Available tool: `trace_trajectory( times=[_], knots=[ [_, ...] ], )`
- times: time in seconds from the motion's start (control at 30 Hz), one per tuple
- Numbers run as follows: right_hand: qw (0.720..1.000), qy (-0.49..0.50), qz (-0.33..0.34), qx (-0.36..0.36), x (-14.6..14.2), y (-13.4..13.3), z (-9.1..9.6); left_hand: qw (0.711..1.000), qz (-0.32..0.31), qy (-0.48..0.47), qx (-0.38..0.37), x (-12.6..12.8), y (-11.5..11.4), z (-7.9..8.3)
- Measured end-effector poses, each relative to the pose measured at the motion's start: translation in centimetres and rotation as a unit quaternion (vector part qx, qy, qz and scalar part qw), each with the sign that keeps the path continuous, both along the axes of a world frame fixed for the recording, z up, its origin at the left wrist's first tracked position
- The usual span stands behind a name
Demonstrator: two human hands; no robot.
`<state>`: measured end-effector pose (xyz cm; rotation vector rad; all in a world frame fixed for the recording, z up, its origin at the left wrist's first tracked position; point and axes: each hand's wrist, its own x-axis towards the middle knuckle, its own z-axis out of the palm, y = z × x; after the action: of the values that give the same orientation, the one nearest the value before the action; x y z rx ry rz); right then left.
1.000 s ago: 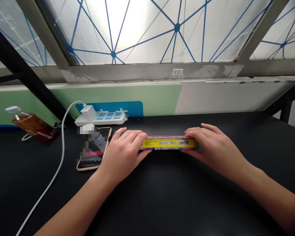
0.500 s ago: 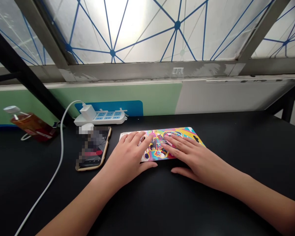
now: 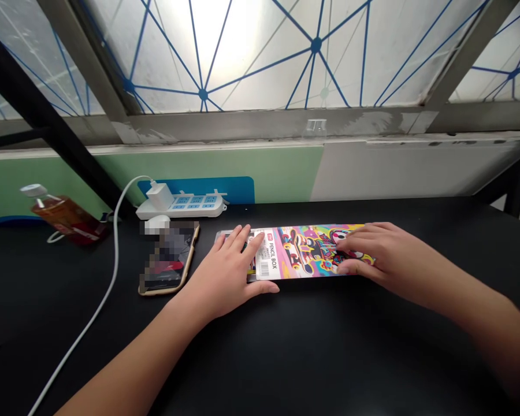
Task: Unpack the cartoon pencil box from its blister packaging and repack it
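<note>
Pencil box (image 3: 307, 252), flat (under left hand (image 3: 223, 274), right hand (image 3: 387, 252))

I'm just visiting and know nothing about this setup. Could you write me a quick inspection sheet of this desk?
Surface: black desk.
Job's things: colourful pencil box, lying flat.
Clutter: gold-edged smartphone, screen blurred; plastic bottle of amber liquid.
Hands: left hand on the box's barcode end; right hand on its other end.
Cables: white charging cable from a white charger on a power strip.
Surroundings: frosted window with blue lines; green wall panel.
</note>
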<state>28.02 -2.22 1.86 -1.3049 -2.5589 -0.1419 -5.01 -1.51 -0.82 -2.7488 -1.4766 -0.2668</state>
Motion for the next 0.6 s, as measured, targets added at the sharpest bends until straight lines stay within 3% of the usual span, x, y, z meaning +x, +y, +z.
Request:
trace_trajectory(
  times=[0.1,0.23,0.47,0.6],
  knots=[
    [0.999,-0.005,0.037,0.023,-2.5,-0.5,-1.0,1.0,-0.01,0.004,0.005,0.0,-0.1,0.1],
    [0.994,-0.041,0.096,-0.029,-4.3,-1.1,-1.8,1.0,-0.009,0.016,-0.012,0.2,-0.2,0.3],
    [0.999,-0.006,0.015,-0.036,0.6,0.7,-0.1,1.0,-0.004,0.007,-0.026,0.3,-0.2,0.6],
    [1.0,0.001,0.001,-0.025,0.0,0.7,-0.6,1.0,-0.008,0.002,-0.013,0.3,-0.2,0.5]
  ],
)
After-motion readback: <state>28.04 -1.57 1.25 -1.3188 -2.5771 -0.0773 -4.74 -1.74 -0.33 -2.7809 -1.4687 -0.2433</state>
